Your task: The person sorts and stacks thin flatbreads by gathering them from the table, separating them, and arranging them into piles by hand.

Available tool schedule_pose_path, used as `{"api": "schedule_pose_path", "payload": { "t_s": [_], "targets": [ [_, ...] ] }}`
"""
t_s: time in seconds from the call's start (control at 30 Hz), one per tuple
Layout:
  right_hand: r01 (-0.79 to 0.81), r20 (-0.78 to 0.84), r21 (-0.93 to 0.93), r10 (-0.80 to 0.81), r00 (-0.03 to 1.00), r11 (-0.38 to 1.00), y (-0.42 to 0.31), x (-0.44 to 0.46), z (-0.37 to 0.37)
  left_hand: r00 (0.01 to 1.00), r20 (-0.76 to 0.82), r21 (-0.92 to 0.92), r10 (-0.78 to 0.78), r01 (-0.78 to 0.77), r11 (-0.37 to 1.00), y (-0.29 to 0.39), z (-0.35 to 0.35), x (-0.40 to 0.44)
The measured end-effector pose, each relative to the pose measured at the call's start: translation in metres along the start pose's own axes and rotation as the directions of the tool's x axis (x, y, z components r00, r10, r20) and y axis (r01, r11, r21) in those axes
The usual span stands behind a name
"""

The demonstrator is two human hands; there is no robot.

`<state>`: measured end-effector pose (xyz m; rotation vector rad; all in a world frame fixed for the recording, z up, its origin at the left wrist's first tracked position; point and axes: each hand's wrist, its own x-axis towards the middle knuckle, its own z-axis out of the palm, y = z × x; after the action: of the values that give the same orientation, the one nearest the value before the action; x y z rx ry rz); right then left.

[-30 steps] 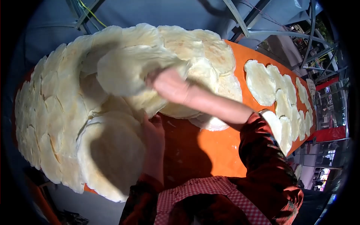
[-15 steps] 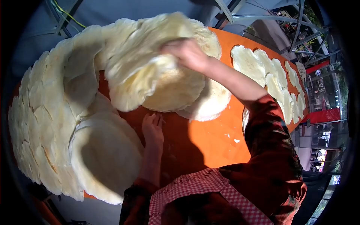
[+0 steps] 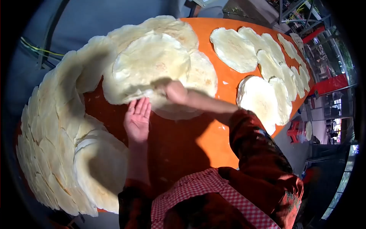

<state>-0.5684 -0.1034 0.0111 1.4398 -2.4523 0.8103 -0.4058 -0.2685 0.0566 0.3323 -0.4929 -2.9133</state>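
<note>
Round, pale flatbreads lie on an orange table (image 3: 179, 149). At the centre back, a large flatbread (image 3: 152, 57) rests over others. My left hand (image 3: 138, 120) is palm up with its fingers stretched out, their tips at the near edge of this flatbread. Blurred by motion, my right hand (image 3: 173, 91) is over the flatbreads' near right part; its fingers are smeared, so what they hold, if anything, is unclear. To the left of my left forearm sits a thick stack of flatbreads (image 3: 105, 168), partly in shadow.
Overlapping flatbreads (image 3: 45, 152) cover the table's left side. More single flatbreads (image 3: 234, 49) and a thicker pile (image 3: 257, 99) lie at the right. Beyond the table's right edge is a red stool (image 3: 293, 131); metal frame bars stand at the back right.
The flatbreads lifted and folded in my right hand now lie flat at the centre back. My right hand has come down toward me, and my left hand has turned palm up. The view has shifted right.
</note>
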Motion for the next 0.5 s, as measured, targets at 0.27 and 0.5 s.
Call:
{"api": "schedule_pose_path", "payload": {
  "t_s": [0.27,0.5],
  "targets": [
    [0.130,-0.083,-0.304,-0.163,0.983,0.944,-0.031,0.002,-0.180,0.824,-0.560,0.262,-0.088,0.277,0.925,-0.068,-0.037,-0.033],
    [-0.091,0.091,-0.343,0.129,0.988,0.935,-0.010,-0.142,-0.073,0.909,-0.282,0.147,-0.307,0.357,0.922,-0.079,-0.020,-0.009]
  ]
}}
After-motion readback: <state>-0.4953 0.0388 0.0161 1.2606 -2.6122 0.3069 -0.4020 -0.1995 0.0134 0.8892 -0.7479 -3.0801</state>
